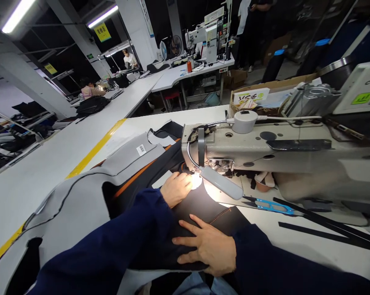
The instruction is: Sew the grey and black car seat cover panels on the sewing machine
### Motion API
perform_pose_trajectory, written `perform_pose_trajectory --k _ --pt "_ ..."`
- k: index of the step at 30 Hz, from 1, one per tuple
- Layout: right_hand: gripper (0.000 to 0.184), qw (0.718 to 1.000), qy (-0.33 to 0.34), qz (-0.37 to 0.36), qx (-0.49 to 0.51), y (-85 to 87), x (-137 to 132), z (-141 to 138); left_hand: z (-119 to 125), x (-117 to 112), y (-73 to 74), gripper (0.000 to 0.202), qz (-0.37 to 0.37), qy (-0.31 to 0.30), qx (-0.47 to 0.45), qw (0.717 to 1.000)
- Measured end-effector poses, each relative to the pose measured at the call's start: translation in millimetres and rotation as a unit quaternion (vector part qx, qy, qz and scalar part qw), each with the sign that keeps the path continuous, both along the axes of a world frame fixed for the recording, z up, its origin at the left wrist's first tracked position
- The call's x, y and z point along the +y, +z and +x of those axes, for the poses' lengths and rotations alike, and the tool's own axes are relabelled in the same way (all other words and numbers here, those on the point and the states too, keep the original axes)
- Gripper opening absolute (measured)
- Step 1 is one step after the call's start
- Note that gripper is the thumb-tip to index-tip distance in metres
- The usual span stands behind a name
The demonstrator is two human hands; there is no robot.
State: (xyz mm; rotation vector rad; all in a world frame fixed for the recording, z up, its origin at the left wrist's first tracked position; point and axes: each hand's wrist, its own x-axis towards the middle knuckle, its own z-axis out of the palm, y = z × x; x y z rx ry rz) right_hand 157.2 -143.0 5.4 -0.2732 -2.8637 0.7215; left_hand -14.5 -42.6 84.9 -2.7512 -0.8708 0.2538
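Under the head of a sewing machine (222, 143) lies a dark fabric panel (185, 213) with a short line of orange stitching. My left hand (176, 188) has its fingers bent together on the panel, right beside the brightly lit needle area. What is under those fingertips is hidden. Lower down, my right hand (208, 243) rests flat on the same panel, fingers spread. A grey lamp (222, 182) hangs over the sewing spot. Light grey fabric (80, 205) with a barcode label (141, 150) stretches left from the machine, next to a black strip with an orange edge.
Blue-handled thread snips (271, 206) and black strips (314, 231) lie right of the panel. A cardboard box (274, 88) stands behind the machine. Yellow tape (95, 147) crosses the white table (59, 149). Another sewing machine (208, 41) and several people are farther back.
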Motion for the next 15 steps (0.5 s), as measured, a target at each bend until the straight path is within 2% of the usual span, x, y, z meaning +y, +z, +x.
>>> perform_pose_trajectory --k 2,6,10,15 --pt "0.061 0.999 -0.027 0.023 0.016 -3.5 -4 -5 2 -3 -4.1 0.017 -0.052 0.014 0.016 0.998" --pt "0.048 0.996 -0.077 0.023 0.042 -5.8 -7 -13 20 -27 -22.7 0.013 -0.128 0.071 0.031 0.989" --pt "0.040 0.993 -0.099 0.028 0.059 -9.1 -8 -16 34 -41 -35.0 0.017 -0.144 0.132 0.031 0.980" --pt "0.027 0.989 -0.127 0.031 0.067 -8.3 -5 -19 35 -38 -38.1 0.017 -0.145 0.160 0.017 0.976"
